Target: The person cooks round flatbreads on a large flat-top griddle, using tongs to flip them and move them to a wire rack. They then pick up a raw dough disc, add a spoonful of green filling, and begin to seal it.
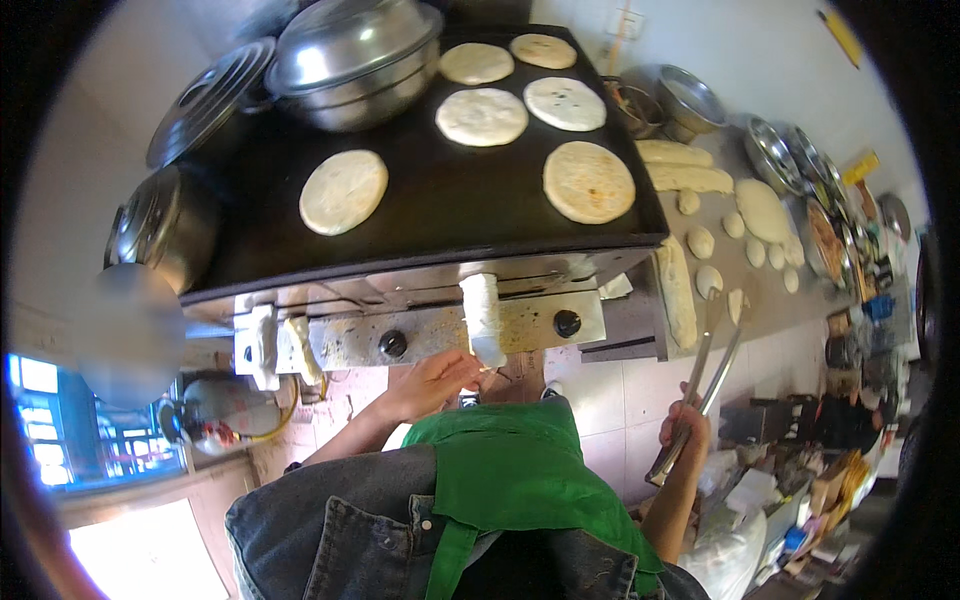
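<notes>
My right hand [686,427] holds a pair of long metal tongs [726,367], their tips apart and pointing toward the dough table. My left hand [439,384] is in front of the griddle, its fingertips at the lower end of a white wrapped roll [482,311] that hangs from the griddle's front. Whether the fingers grip the roll is unclear. Several round flatbreads lie on the black flat griddle [450,191]. A pale flatbread [343,192] lies alone at the left; a browned flatbread [589,182] sits near the right front corner.
A lidded steel pot [356,75] stands on the griddle's back left, with another metal pot [169,225] at its left. Dough balls [700,243] and dough strips [679,300] lie on the right-hand table [757,300]. Black knobs [567,323] project from the front panel. A gas cylinder [229,405] stands lower left.
</notes>
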